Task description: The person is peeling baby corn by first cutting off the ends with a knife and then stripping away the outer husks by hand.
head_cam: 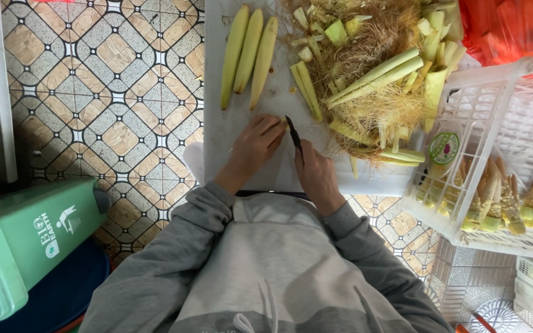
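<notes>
1. A white cutting board [266, 166] is laid over a patterned tile floor [100, 80]; the hands are placed near its close edge.
2. A small dark-bladed knife [293, 134] is gripped in the closed right hand [317, 174], blade pointed away from the body.
3. The left hand [255, 146] is curled down on the board just beside the blade; a pale piece of baby corn [283, 123] is pinned under its fingertips (only a sliver of it is seen), so the hand is closed on that piece.
4. Three peeled baby corn cobs [249, 54] are lined up side by side at the far left of the board, slim, tapered and pale yellow-green, well apart from the hands.
5. A heap of husks and silk [374, 80] is piled on the right half of the board: stiff green-yellow leaf strips mixed with dry, tangled, straw-coloured threads. The heap is crowded close to the right hand.
6. A white plastic crate [494, 98], latticed and rigid, is set against the board's right edge; unpeeled cobs [494, 197] are held in it.
7. A green plastic box [26, 240] is seen at the lower left, smooth-sided.
8. Grey sweatshirt sleeves [180, 246] are worn over both arms.
</notes>
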